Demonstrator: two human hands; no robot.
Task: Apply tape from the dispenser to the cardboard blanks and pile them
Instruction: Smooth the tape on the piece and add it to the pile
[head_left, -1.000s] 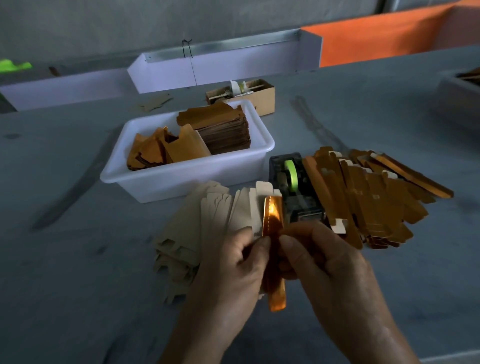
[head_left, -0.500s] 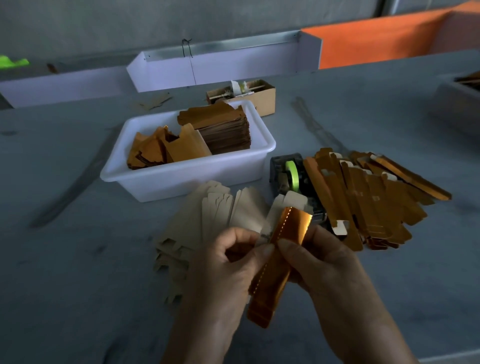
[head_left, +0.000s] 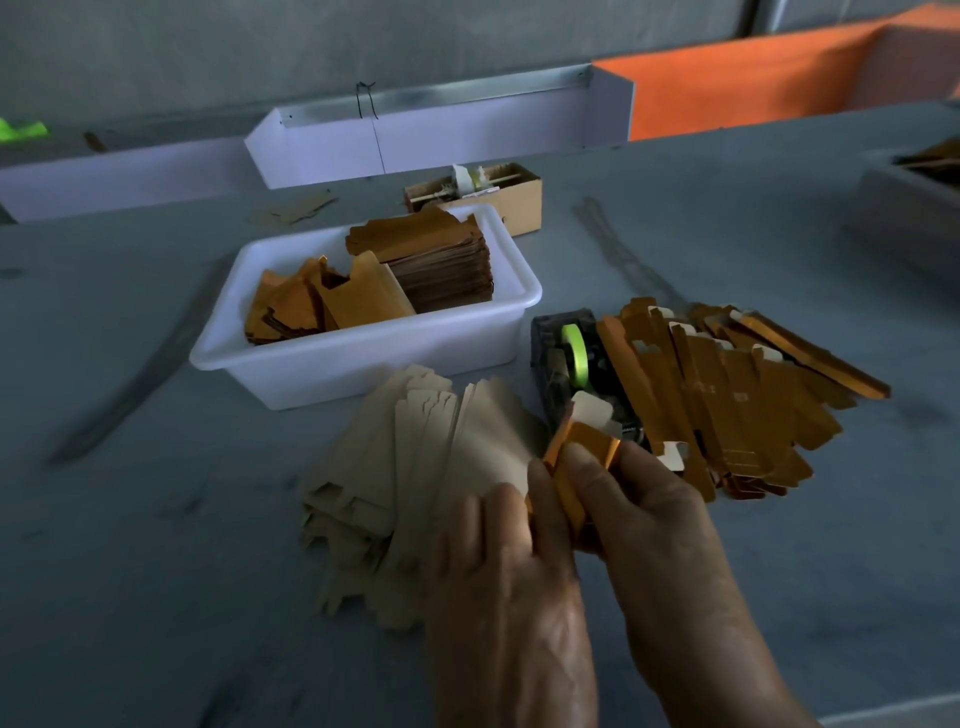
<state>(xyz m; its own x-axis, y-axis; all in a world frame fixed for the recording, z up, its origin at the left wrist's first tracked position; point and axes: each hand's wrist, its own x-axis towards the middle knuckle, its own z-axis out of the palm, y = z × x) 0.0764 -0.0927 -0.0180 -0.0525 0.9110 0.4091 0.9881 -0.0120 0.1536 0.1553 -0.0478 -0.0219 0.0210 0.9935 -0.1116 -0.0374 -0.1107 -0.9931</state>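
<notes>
Both hands hold one folded gold cardboard blank (head_left: 584, 451) just in front of the black tape dispenser (head_left: 563, 364), which carries a green tape roll. My left hand (head_left: 509, 551) grips the blank's lower left side. My right hand (head_left: 654, 519) pinches its upper right part, thumb on top. The blank's white tab points at the dispenser's front. A fanned pile of beige blanks (head_left: 415, 467) lies to the left of my hands. A spread heap of gold blanks (head_left: 727, 395) lies right of the dispenser.
A white plastic bin (head_left: 363, 358) behind the beige pile holds more gold blanks, loose and stacked. A small open cardboard box (head_left: 519, 200) sits behind it. White trays line the back of the grey table, and another bin (head_left: 909, 197) stands at the far right.
The gold blank, held upright and then tilted, now lies lower and folded flatter between my hands, its top end closer to the dispenser. My hands have closed in around it.
</notes>
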